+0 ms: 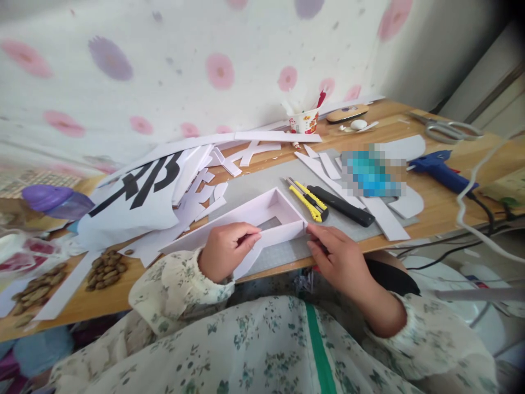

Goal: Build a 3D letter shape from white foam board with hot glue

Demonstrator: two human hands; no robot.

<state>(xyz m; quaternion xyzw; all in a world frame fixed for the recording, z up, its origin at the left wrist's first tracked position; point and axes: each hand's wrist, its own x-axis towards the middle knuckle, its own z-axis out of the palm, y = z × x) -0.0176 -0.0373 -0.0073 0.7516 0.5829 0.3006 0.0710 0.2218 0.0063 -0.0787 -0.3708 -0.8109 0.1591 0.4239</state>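
The white open frame [283, 234] lies on the grey mat [254, 185] near the front edge of the worktop [110, 301]. The left hand [225, 249] pinches its near wall; the fingers of the right hand [342, 254] touch its corner, grip unclear. Uneven pressure could part that joint. A yellow cutter [309, 202] and black cutter [341, 206] lie just beyond.

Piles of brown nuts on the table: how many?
2. One pile lies right of the long white strip at the table's left end; the other pile lies left of it. Clutter could hide more.
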